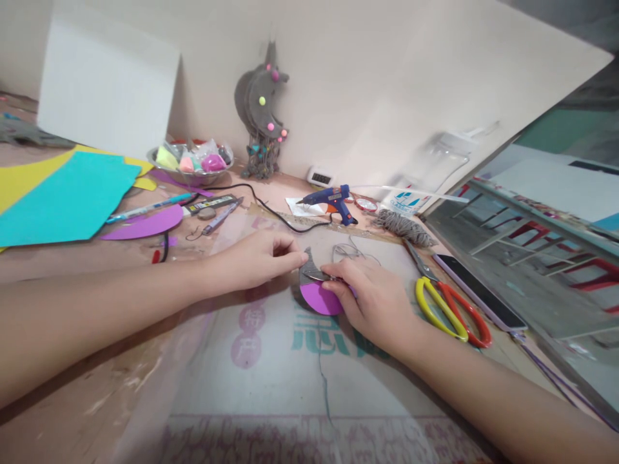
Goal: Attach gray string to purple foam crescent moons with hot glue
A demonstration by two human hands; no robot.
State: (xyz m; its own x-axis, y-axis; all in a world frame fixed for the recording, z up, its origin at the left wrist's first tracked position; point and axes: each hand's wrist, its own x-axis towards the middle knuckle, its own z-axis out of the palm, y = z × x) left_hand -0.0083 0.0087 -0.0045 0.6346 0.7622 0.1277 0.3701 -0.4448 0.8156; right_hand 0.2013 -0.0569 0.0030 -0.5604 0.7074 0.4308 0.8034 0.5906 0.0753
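My left hand [258,259] pinches the upper edge of a small grey and purple crescent-shaped craft piece [316,291] lying on a cardboard sheet [271,361]. My right hand [374,303] rests on the piece's right side with its fingers curled, pressing it down; something thin, maybe a needle, shows at the fingertips but is too small to name. A thin grey thread [353,252] loops behind the piece and trails toward me.
Yellow and red scissors [447,306] and a phone [476,290] lie to the right. A blue glue gun [333,201], a grey yarn bundle [401,227], pens, a bowl [191,161] of coloured bits, teal paper [68,200] and a grey moon decoration [264,109] stand behind.
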